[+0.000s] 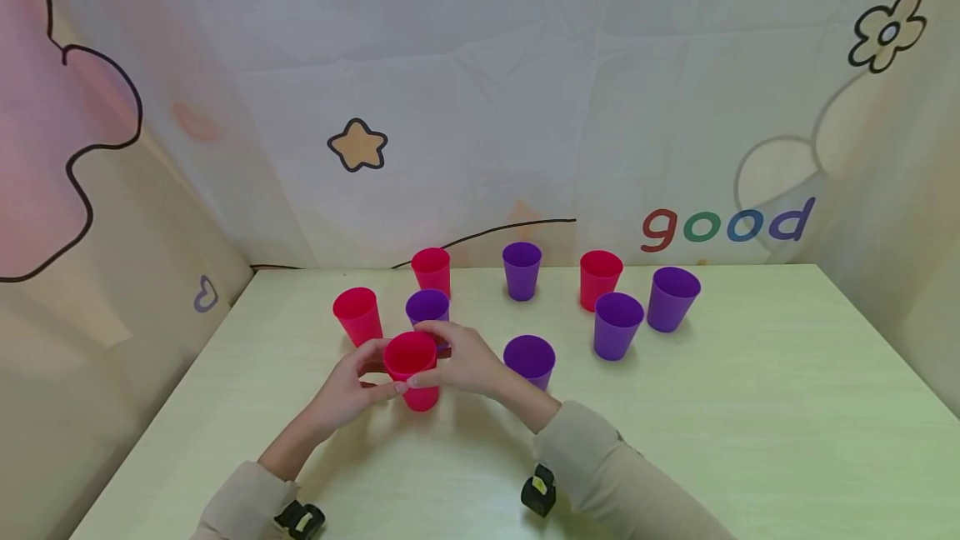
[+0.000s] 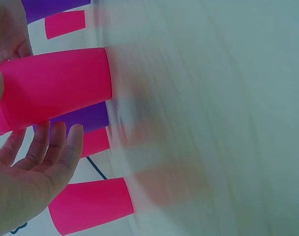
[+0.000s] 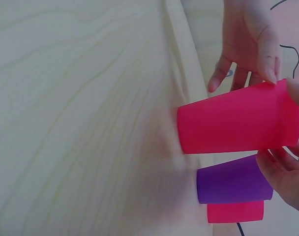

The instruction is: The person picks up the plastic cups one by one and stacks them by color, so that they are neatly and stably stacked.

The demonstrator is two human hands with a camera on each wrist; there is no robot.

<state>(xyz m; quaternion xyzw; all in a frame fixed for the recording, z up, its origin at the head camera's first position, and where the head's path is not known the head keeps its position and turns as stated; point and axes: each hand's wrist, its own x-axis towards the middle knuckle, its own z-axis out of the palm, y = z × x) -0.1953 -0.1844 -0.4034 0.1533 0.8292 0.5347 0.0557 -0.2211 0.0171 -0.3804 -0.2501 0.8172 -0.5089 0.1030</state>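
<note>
Both hands are at one pinkish-red cup (image 1: 422,398), upright near the middle of the table. My left hand (image 1: 348,390) holds its left side, thumb in front and fingers on the far side. From the right, my right hand (image 1: 468,361) grips the same cup near the rim, its thumb across the front. In the left wrist view the red cup (image 2: 61,78) has its base close over the tabletop. Just behind it stands a purple cup (image 1: 427,300), partly hidden by the right hand. Another red cup (image 1: 357,315) is beyond the left hand.
Another purple cup (image 1: 529,357) stands beside the right forearm. Farther back are a red cup (image 1: 431,267), a purple cup (image 1: 521,271) and a red cup (image 1: 600,277). Two purple cups, one nearer (image 1: 617,327) and one farther right (image 1: 672,300), stand at right. A printed cloth (image 1: 480,132) hangs behind the table.
</note>
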